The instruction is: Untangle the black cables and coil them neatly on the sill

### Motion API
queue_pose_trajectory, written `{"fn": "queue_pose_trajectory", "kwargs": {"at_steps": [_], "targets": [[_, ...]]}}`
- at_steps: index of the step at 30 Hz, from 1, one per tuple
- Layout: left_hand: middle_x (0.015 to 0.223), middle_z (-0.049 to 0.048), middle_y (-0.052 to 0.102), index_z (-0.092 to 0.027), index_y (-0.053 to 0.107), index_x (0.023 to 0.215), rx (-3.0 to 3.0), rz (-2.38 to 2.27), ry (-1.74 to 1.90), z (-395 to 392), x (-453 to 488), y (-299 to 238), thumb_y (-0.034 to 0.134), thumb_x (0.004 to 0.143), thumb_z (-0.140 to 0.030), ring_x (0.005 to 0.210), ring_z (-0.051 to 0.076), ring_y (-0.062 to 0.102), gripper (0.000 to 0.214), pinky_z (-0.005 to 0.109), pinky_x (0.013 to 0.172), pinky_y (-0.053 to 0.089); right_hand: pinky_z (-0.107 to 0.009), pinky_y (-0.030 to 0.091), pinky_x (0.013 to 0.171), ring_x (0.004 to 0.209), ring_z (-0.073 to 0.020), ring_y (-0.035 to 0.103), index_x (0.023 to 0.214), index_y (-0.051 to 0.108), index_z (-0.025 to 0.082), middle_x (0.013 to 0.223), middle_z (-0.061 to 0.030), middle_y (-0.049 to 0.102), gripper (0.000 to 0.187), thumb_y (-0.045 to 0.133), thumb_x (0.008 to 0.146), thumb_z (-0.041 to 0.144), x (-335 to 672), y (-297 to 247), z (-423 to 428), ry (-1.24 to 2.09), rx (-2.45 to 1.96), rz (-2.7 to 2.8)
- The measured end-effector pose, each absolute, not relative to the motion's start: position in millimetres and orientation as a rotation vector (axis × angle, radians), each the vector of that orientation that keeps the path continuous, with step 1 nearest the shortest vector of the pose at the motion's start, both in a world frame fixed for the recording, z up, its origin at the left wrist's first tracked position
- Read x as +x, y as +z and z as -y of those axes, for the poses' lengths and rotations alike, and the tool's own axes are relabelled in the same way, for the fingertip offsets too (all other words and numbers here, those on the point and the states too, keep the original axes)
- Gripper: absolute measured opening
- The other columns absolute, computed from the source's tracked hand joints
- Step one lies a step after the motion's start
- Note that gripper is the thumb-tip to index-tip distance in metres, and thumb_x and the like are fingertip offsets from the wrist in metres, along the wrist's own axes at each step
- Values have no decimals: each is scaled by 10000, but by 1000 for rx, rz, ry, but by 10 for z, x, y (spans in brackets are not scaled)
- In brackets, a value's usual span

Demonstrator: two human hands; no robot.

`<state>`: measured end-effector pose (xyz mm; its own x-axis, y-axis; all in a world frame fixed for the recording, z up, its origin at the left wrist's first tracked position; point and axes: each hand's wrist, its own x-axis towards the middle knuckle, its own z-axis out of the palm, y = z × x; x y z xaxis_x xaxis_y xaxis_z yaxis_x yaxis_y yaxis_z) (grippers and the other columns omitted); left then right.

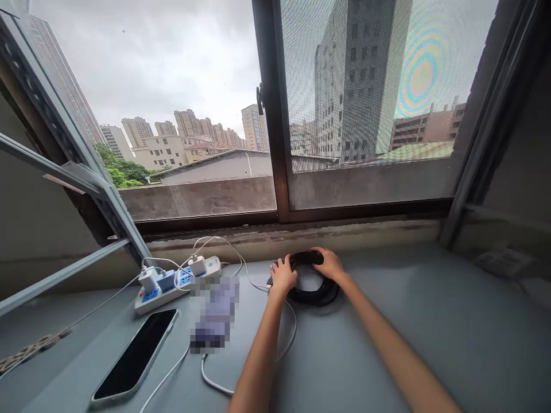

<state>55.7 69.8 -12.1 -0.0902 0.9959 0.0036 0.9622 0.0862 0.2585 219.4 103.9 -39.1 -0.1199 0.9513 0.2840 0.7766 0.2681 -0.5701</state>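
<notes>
A coil of thick black cable (316, 296) lies on the grey surface below the window, wound into a ring. My left hand (284, 276) grips the ring's left side, its fingers bent over the cable beside a dark plug end (270, 281). On the upper right of the ring, my right hand (329, 265) is closed round the cable, with the fingertips partly hidden behind it. A thin white cord (293, 327) curves past my left wrist and runs under the forearm.
A white power strip (172, 295) with chargers (148, 279) plugged in stands to the left. Near it lie a black-screened phone (135, 355) and a blurred purple object (216, 315) among white cords. A metal frame (107, 195) rises at the left, before the window.
</notes>
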Motion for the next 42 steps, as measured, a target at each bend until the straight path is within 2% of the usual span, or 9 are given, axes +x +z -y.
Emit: {"fn": "queue_pose_trajectory", "kwargs": {"at_steps": [5, 8, 10, 14, 19, 34, 38, 41, 42], "targets": [[1354, 139, 415, -218, 345, 1418, 1969, -2125, 417, -738, 513, -155, 518, 902, -286, 1270, 364, 338, 548, 506, 1043, 308, -343, 471, 901, 1068, -213, 582, 1200, 597, 252, 1134, -47, 631, 506, 763, 724, 294, 2228, -402, -1077, 421, -1500, 1863], [1304, 116, 471, -224, 425, 1358, 1941, -2068, 529, -803, 376, -118, 469, 964, -395, 1223, 306, 422, 432, 492, 1019, 366, -374, 501, 861, 1003, -193, 607, 1167, 595, 194, 1119, -61, 630, 367, 622, 863, 398, 2339, -402, -1145, 445, -1509, 1762], [1265, 115, 495, -187, 461, 1311, 1902, -2083, 604, -842, 241, -86, 446, 986, -391, 1161, 267, 484, 384, 475, 986, 416, -392, 515, 838, 970, -191, 612, 1137, 593, 153, 1112, -75, 621, 320, 535, 925, 386, 2452, -430, -1194, 450, -1567, 1676], [1191, 117, 527, -134, 542, 1179, 1761, -2248, 603, -846, 4, -91, 559, 946, -341, 1100, 258, 522, 312, 470, 948, 457, -379, 527, 815, 958, -194, 607, 1128, 595, 159, 1128, -74, 605, 292, 543, 924, 361, 2646, -569, -1233, 461, -1735, 1568], [1163, 104, 538, -133, 588, 1075, 1686, -2347, 516, -805, -53, -189, 586, 929, -311, 1107, 255, 511, 230, 469, 955, 448, -378, 524, 817, 959, -185, 606, 1139, 588, 166, 1131, -76, 601, 289, 551, 921, 353, 2629, -713, -1191, 490, -1883, 1602], [1157, 103, 537, -137, 591, 1053, 1725, -2333, 529, -750, -27, -144, 575, 930, -347, 1111, 257, 498, 244, 476, 980, 409, -388, 519, 832, 963, -184, 604, 1136, 589, 166, 1131, -77, 602, 292, 542, 926, 362, 2588, -644, -1132, 463, -1953, 1785], [1142, 115, 543, -126, 534, 1164, 1752, -2265, 624, -792, 66, 29, 514, 959, -378, 1050, 251, 539, 326, 452, 921, 452, -382, 522, 824, 954, -182, 606, 1131, 592, 166, 1122, -74, 605, 290, 540, 926, 365, 2599, -641, -1116, 464, -1936, 1797], [1221, 148, 502, -150, 476, 1248, 1904, -2179, 697, -751, 292, 186, 403, 988, -333, 1168, 285, 464, 325, 464, 966, 396, -383, 523, 821, 953, -184, 607, 1132, 590, 163, 1118, -73, 606, 294, 545, 924, 365, 2598, -653, -1124, 461, -1928, 1793], [1242, 140, 491, -176, 479, 1246, 1995, -2124, 701, -714, 395, 229, 427, 976, -327, 1213, 290, 423, 313, 460, 1001, 357, -386, 523, 822, 955, -185, 607, 1136, 588, 160, 1119, -74, 605, 298, 547, 923, 364, 2596, -660, -1133, 459, -1927, 1792]]}}
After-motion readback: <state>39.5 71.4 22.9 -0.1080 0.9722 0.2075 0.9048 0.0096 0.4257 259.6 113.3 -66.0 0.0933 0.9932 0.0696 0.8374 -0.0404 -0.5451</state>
